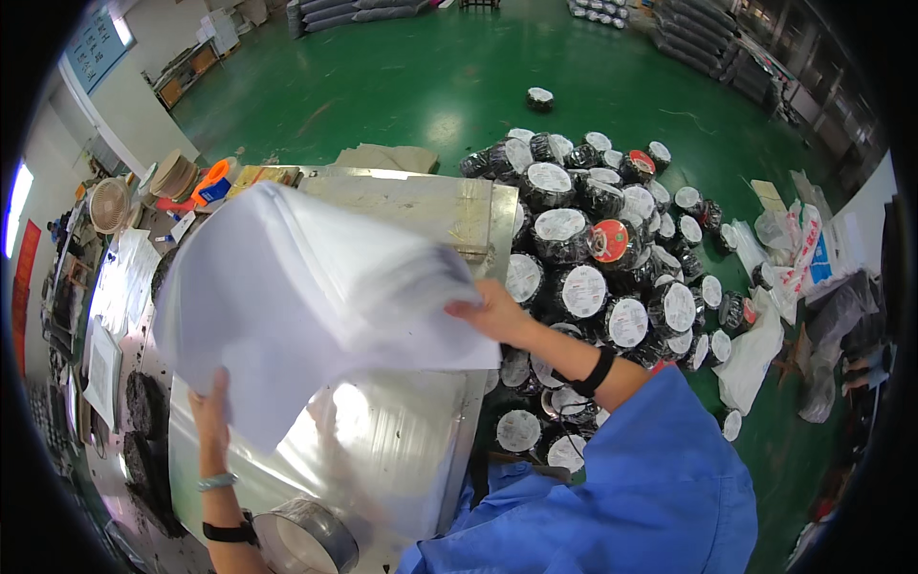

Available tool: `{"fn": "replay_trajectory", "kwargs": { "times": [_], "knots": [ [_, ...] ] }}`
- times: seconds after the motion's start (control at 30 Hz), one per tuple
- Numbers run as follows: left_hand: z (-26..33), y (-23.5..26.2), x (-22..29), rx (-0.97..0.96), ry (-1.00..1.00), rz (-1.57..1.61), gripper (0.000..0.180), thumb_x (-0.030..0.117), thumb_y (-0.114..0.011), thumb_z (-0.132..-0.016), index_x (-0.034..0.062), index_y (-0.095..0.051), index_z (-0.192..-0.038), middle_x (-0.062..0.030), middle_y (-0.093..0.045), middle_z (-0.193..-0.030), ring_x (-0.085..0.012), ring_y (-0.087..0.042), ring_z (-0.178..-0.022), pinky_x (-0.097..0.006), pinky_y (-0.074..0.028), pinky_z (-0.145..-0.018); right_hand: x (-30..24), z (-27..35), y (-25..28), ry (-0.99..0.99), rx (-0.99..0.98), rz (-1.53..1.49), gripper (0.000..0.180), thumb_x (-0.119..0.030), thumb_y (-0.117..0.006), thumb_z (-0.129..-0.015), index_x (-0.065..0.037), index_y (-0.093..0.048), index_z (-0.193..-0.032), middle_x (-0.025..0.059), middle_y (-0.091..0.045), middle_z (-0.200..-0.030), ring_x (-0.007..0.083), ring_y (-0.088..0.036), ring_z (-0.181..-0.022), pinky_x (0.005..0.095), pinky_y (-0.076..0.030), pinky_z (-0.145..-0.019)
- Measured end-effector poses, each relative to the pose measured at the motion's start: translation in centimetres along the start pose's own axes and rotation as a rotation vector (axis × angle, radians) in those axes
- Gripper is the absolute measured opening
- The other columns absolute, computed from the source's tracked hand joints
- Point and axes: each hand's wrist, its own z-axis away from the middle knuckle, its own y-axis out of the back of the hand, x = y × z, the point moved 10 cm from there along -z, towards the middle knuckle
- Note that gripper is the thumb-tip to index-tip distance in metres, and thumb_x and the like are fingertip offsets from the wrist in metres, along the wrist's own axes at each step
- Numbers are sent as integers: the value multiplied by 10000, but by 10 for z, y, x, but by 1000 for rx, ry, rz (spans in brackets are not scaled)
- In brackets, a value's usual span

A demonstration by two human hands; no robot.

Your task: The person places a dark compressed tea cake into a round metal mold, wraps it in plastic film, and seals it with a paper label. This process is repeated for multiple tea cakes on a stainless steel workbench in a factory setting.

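A large stack of thin white sheets (296, 287), blurred with motion, hangs over a shiny steel table (402, 459). My left hand (210, 416) grips the stack's lower left edge. My right hand (492, 311) holds its right edge, fingers over the top. A black band sits on each wrist, and a blue sleeve covers my right upper arm.
To the right of the table lies a heap of several black-wrapped coils with white round labels (593, 258) on the green floor. A round metal tin (306, 540) sits at the table's near edge. Papers, a small fan (108, 203) and clutter line the left bench. Bags lie far right.
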Motion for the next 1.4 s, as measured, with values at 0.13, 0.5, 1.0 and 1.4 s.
{"fn": "replay_trajectory", "kwargs": {
  "times": [0.13, 0.5, 1.0, 1.4],
  "knots": [
    [4, -53, 20, -380, 297, 328, 693, 562, -534, -985, -32, -517, -1341, -152, -655, -1164, -286, -683, -961, -456, -584, -848, 57, 41, 18, -574, -77, -447, 390, -149, -723, -917, 45, -625, -1242, 153, -716, -1091, 230, -715, -902, 361, -591, -801],
    [136, -197, -44, -377, 701, 602, 545, 286, -592, -986, 21, -419, -1429, -147, -577, -1314, -290, -582, -1215, -434, -495, -1040, 81, 178, -154, -947, 186, -1041, 418, -215, -723, -944, -11, -598, -1287, 100, -657, -1226, 207, -647, -1059, 398, -541, -937],
    [100, -109, -17, -106, 555, 280, 423, 70, -602, -946, -57, -477, -1330, -174, -619, -1213, -277, -657, -1063, -423, -571, -900, 84, -267, 17, 226, 112, 1178, 556, -415, -535, -956, 73, -567, -1222, 263, -567, -1203, 411, -525, -1149, 528, -394, -988],
    [31, -47, 6, -132, 438, 124, 390, -29, -610, -880, -53, -546, -1264, -150, -666, -1133, -230, -679, -981, -371, -563, -880, 56, -113, 28, 240, 149, 1129, 499, -295, -620, -944, 86, -521, -1249, 239, -526, -1058, 405, -503, -1025, 481, -410, -905]
  ]
}}
